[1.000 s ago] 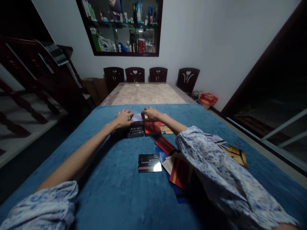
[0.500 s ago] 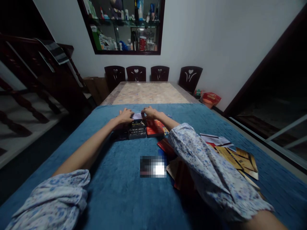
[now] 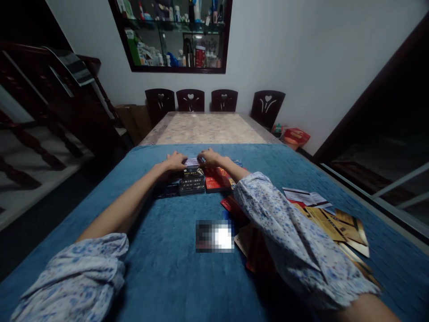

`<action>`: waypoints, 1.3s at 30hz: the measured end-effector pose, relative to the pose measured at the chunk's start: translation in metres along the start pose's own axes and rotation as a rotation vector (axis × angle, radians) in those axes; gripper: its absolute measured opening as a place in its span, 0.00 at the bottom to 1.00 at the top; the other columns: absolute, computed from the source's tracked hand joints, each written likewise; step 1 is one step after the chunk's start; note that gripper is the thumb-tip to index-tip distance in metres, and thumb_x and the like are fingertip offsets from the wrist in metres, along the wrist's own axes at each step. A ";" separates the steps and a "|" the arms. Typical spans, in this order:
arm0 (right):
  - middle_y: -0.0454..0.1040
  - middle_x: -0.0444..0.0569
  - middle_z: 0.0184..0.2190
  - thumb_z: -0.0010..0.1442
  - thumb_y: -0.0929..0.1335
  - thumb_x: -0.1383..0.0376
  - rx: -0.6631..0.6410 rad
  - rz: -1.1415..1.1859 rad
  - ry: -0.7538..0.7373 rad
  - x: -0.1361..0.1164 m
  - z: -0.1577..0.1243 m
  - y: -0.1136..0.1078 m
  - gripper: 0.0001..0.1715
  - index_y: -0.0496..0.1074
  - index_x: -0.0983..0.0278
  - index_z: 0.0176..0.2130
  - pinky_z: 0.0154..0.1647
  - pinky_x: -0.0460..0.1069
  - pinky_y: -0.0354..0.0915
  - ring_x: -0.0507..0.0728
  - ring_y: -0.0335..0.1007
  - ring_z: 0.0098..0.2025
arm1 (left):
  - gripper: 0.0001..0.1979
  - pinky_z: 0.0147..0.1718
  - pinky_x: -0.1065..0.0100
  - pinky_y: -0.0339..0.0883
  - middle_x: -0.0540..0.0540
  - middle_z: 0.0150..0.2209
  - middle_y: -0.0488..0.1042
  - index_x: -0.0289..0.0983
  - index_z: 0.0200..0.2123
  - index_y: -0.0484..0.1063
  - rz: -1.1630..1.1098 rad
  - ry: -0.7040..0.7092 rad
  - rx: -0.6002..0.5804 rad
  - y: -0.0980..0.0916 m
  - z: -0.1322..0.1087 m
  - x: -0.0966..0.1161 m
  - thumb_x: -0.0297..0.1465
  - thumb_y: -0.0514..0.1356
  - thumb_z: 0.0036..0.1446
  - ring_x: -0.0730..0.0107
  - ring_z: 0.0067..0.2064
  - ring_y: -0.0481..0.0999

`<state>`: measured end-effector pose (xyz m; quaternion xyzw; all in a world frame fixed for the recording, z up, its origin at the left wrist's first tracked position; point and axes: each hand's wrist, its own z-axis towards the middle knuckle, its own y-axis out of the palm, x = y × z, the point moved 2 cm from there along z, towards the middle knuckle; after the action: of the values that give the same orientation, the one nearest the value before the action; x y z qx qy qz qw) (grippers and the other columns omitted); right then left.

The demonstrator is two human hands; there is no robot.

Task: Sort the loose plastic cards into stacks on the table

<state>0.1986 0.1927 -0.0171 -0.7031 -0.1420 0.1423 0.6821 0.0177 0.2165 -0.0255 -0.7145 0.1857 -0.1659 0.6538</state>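
Both my arms reach forward over a blue cloth [image 3: 161, 268]. My left hand [image 3: 175, 160] and my right hand [image 3: 209, 157] each pinch an end of a pale card [image 3: 192, 162], holding it just above the far end of a row of cards. Right below it lie a black card [image 3: 191, 183] and a red card [image 3: 216, 180]. A dark card [image 3: 214, 235] with a bright glare lies alone nearer to me, and more red and blue cards poke out from under my right sleeve [image 3: 295, 241].
Gold and white cards [image 3: 330, 219] are scattered at the right. Beyond the cloth the marbled tabletop [image 3: 204, 127] runs to several dark chairs [image 3: 190, 100] by the wall. A glass cabinet [image 3: 174, 33] hangs above. A wooden stair rail [image 3: 50, 112] is at the left.
My hands have stayed on the pale card. My right sleeve slid forward over the red and blue cards, and the view shifted slightly, showing more gold cards at the right.
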 end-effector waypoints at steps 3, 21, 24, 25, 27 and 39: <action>0.75 0.53 0.58 0.62 0.70 0.54 0.003 -0.008 0.006 0.001 0.002 0.001 0.22 0.77 0.56 0.53 0.51 0.51 0.65 0.65 0.67 0.59 | 0.22 0.55 0.40 0.61 0.37 0.54 0.75 0.40 0.53 0.76 -0.029 0.011 0.007 0.002 0.002 -0.004 0.37 0.57 0.56 0.37 0.60 0.63; 0.79 0.52 0.54 0.63 0.70 0.56 -0.021 0.040 0.038 0.003 0.003 0.003 0.23 0.76 0.57 0.56 0.49 0.49 0.67 0.62 0.72 0.55 | 0.28 0.56 0.41 0.58 0.38 0.54 0.76 0.43 0.57 0.73 0.001 0.007 0.010 0.002 0.005 -0.006 0.38 0.56 0.53 0.38 0.62 0.61; 0.77 0.52 0.55 0.62 0.70 0.54 0.013 0.032 0.037 0.006 0.000 0.001 0.28 0.73 0.56 0.60 0.53 0.51 0.66 0.63 0.69 0.59 | 0.34 0.57 0.41 0.56 0.37 0.57 0.74 0.42 0.64 0.67 -0.018 0.003 0.045 0.002 0.004 -0.008 0.35 0.55 0.51 0.38 0.64 0.58; 0.77 0.53 0.56 0.63 0.70 0.54 0.023 0.033 0.032 0.007 -0.002 -0.001 0.30 0.71 0.56 0.62 0.54 0.52 0.65 0.63 0.68 0.59 | 0.35 0.57 0.41 0.56 0.37 0.58 0.74 0.41 0.64 0.66 -0.027 0.005 0.062 0.002 0.002 -0.008 0.34 0.55 0.51 0.39 0.65 0.58; 0.76 0.54 0.57 0.63 0.70 0.55 0.032 0.037 0.017 0.008 -0.006 -0.004 0.31 0.70 0.57 0.63 0.55 0.54 0.65 0.64 0.66 0.60 | 0.34 0.57 0.43 0.55 0.37 0.59 0.73 0.41 0.64 0.67 -0.045 0.022 0.102 -0.001 -0.002 -0.007 0.32 0.54 0.51 0.39 0.65 0.57; 0.78 0.52 0.52 0.64 0.66 0.67 0.117 0.006 -0.045 -0.001 -0.070 -0.020 0.17 0.80 0.60 0.49 0.45 0.50 0.60 0.63 0.66 0.56 | 0.21 0.58 0.42 0.53 0.40 0.56 0.75 0.42 0.55 0.77 -0.114 0.224 0.339 -0.001 -0.058 0.036 0.33 0.53 0.61 0.44 0.64 0.59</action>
<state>0.2247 0.1285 0.0048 -0.6590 -0.1467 0.1682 0.7183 0.0209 0.1485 -0.0199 -0.5806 0.1859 -0.3099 0.7296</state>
